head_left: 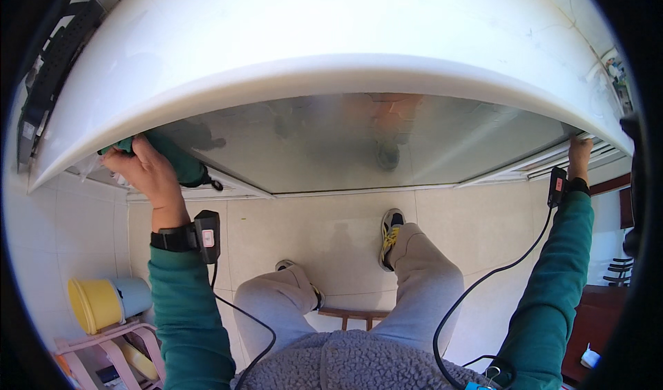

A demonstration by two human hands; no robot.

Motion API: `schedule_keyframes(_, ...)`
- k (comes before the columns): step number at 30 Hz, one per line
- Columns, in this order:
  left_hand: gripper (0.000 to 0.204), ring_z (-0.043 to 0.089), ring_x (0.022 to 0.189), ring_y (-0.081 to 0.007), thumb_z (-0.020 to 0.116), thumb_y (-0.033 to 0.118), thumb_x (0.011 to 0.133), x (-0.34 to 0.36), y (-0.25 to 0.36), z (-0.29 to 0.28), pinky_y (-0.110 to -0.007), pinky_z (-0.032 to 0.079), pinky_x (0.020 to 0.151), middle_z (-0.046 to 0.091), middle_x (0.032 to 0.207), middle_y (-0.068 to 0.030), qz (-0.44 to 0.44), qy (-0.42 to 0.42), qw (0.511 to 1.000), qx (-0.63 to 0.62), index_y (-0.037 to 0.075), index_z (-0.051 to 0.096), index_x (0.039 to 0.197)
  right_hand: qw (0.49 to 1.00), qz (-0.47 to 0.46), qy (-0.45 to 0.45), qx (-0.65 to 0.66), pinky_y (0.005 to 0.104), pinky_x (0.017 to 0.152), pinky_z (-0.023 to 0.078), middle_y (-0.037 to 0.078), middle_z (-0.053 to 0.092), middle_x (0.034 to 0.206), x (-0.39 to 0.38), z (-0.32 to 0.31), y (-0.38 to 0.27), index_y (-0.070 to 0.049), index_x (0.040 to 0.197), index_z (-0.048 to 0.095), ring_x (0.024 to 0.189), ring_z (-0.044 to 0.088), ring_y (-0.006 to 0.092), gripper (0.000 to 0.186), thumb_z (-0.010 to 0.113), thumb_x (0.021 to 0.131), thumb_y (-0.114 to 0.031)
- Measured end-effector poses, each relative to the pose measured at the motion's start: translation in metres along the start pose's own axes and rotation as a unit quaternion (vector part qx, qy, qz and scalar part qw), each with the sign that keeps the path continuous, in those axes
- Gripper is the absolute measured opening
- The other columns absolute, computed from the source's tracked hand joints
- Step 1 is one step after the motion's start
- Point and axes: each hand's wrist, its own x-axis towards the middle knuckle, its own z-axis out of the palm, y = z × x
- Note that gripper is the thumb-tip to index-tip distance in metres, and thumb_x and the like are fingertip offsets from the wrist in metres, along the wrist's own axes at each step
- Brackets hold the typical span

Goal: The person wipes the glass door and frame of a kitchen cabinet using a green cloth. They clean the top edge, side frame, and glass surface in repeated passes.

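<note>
Under the curved white countertop (331, 24) is a cabinet front with a grey sliding panel (324, 148), its surface glossy. My left hand (143, 170) is at the panel's left end, fingers curled on a dark green item (176, 156), perhaps fabric, with a small black loop at its lower end. Clear crumpled plastic (90, 167) shows beside that hand. My right hand (579, 156) reaches to the panel's right end, just below the countertop edge, its fingers bent and partly hidden at the framed edge there.
Yellow and pale blue buckets (97, 305) rest on a pink rack (117, 341) at lower left. A black grate-like object (48, 79) lies along the counter's left. A wooden stool (352, 317) is under me; dark red furniture (587, 307) stands at right.
</note>
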Motion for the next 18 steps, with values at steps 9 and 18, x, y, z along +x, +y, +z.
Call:
schedule_keyframes(9, 0.028, 0.044, 0.093, -0.0346, 0.054, 0.010, 0.082, -0.130, -0.073, 0.012, -0.042, 0.037, 0.090, 0.042, 0.098, -0.0193, -0.063, -0.122, 0.985, 0.109, -0.007, 0.041, 0.100, 0.997, 0.023, -0.031, 0.067, 0.0410, 0.079, 0.048, 0.024, 0.067, 0.095, -0.009, -0.009, -0.017, 0.010, 0.098, 0.061, 0.086, 0.064, 0.0327, 0.031, 0.065, 0.080, -0.015)
schedule_keyframes(18, 0.024, 0.045, 0.088, -0.0350, 0.059, 0.010, 0.082, -0.099, -0.064, -0.008, -0.043, 0.037, 0.082, 0.044, 0.092, -0.0184, 0.048, -0.165, 0.976, 0.132, -0.004, 0.045, 0.094, 1.000, 0.006, -0.018, 0.017, 0.0425, 0.080, 0.048, 0.028, 0.066, 0.093, -0.006, -0.002, -0.012, 0.011, 0.095, 0.062, 0.087, 0.064, 0.0389, 0.032, 0.067, 0.079, -0.016)
